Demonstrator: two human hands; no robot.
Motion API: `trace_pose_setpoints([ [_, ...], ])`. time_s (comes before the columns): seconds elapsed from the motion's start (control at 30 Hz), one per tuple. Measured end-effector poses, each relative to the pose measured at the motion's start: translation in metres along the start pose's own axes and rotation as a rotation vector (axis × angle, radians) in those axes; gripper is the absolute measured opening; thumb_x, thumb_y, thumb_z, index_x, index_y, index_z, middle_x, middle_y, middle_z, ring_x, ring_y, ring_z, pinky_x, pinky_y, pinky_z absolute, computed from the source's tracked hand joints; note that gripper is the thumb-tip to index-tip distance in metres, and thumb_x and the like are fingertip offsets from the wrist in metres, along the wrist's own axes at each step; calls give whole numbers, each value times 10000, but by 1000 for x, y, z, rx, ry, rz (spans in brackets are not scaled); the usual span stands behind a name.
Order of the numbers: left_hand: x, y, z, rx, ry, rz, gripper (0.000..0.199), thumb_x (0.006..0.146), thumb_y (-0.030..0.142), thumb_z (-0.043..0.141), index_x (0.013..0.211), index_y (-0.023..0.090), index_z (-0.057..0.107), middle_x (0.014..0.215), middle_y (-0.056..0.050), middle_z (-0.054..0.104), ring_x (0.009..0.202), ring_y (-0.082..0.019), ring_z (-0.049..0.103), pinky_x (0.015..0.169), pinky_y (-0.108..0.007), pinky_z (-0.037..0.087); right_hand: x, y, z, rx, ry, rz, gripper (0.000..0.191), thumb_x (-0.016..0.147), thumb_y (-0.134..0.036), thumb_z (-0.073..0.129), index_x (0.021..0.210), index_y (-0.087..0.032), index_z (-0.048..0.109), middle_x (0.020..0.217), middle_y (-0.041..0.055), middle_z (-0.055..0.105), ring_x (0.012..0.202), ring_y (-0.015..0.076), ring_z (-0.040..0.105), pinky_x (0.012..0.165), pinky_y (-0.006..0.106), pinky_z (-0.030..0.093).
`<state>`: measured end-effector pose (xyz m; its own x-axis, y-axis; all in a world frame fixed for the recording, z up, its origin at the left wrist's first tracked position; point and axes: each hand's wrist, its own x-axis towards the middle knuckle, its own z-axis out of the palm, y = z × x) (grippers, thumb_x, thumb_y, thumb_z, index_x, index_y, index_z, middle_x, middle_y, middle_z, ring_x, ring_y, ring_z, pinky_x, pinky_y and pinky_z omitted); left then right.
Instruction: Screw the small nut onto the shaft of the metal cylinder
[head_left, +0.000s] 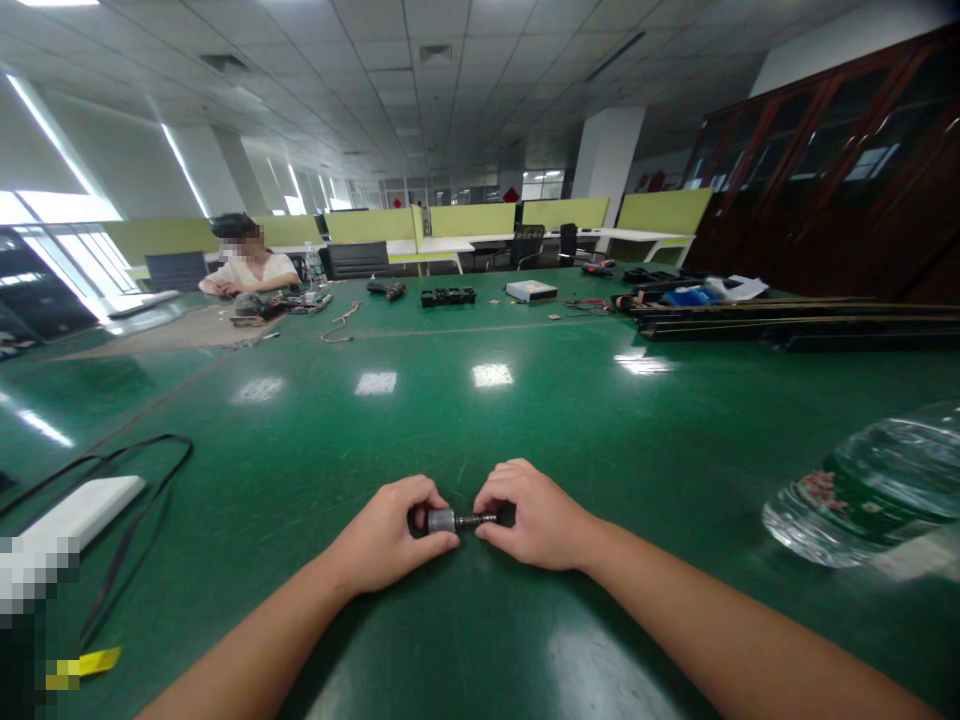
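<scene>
A small metal part with a grey cylinder (442, 520) at its left end and a dark, thin ridged shaft (472, 520) at its right lies level between my hands, low over the green table (465, 430). My left hand (397, 530) curls its thumb and fingers around the cylinder end. With thumb and fingertips, my right hand (532, 515) pinches the tip of the shaft. Both hands rest close to the tabletop, and a short stretch of the part shows between them.
A large clear bottle (870, 490) lies at the right. On the left are a white object (82, 515) and a black strap (127, 540). Farther back are a drill (387, 290), a silver box (531, 291), dark rails (750, 322) and a seated person (255, 265).
</scene>
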<state>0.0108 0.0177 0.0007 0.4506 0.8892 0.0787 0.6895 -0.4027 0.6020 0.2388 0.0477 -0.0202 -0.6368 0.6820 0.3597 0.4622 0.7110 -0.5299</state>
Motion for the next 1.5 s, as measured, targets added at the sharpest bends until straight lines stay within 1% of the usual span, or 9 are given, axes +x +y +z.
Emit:
trace_pose_setpoints([
  [0.23,0,-1,0,6,9,5,198,784,341,706,850,175,620,779,4,589,699,-154,553,626,-238,402,-1,2,-3,-24,-9,-1,97,714,-196,742,779,-200,670,720,-23,639,735,149,566,795,322,382],
  [0.4,0,0,-1,1,7,6,183,779,317,713,852,173,626,771,7,587,692,-151,551,625,-237,399,-1,2,-4,-31,-7,4,92,708,-187,735,779,-198,676,749,-7,645,768,164,572,790,325,388],
  [0.77,-1,0,-3,-5,17,2,168,780,299,714,851,171,631,766,11,584,682,-144,544,615,-228,392,-1,4,-6,-35,-12,29,83,712,-190,736,772,-192,679,713,-14,629,735,153,565,779,319,390],
  [1.13,0,2,-5,0,15,-17,176,780,319,709,845,172,637,768,2,595,689,-152,558,621,-234,406,1,10,-8,-5,-13,32,77,689,-160,730,743,-186,682,693,-15,618,685,139,564,705,281,421],
  [1.27,-1,0,-5,-1,27,-12,181,785,334,702,846,177,635,766,2,601,682,-150,556,615,-232,405,3,14,-10,22,-11,95,69,679,-136,705,733,-176,688,683,-11,603,645,127,550,613,244,414],
  [1.37,-1,-1,-4,0,39,-9,174,786,328,701,843,177,635,763,3,599,679,-148,553,611,-231,399,3,17,-12,46,0,152,72,666,-121,695,719,-170,688,680,-12,602,624,119,543,583,230,410],
  [1.5,-1,0,-5,8,32,-16,173,782,320,705,843,173,637,765,4,597,680,-149,553,615,-233,398,2,18,-13,68,-15,126,84,651,-112,707,710,-169,688,675,-17,597,619,117,543,583,229,412],
])
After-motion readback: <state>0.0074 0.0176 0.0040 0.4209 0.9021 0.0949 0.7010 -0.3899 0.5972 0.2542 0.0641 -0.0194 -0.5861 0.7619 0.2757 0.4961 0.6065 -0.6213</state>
